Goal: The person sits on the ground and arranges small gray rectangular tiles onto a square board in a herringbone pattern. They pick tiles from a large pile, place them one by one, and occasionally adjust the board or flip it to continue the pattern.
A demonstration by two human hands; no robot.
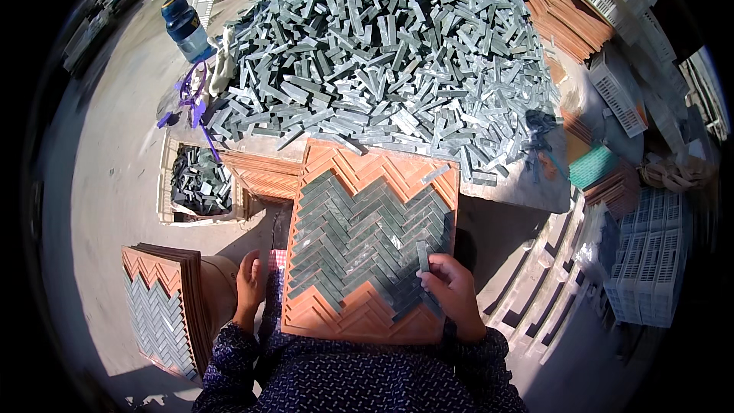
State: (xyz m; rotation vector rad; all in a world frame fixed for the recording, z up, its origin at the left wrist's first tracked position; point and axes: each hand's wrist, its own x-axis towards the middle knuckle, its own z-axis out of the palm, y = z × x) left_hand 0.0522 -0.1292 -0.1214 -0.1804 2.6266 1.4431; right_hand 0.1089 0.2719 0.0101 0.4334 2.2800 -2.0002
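Observation:
In front of me lies an orange tray (367,167) with herringbone grooves. Dark green stone strips (359,222) fill its middle in a zigzag, while grooves at the top and bottom show bare. My right hand (453,287) pinches one stone strip (423,255) upright between thumb and fingers, over the tray's right side. To the left of the tray, my left hand (248,283) is held up with its fingers stretched and nothing in it. One loose pale strip (436,174) rests at the tray's upper right corner.
Beyond the tray, a big heap of stone strips (382,53) covers the table (527,183). A stack of filled trays (157,313) stands at lower left, near a crate of dark pieces (200,180). A blue-capped bottle (187,30) is at back left; crates (650,260) stand right.

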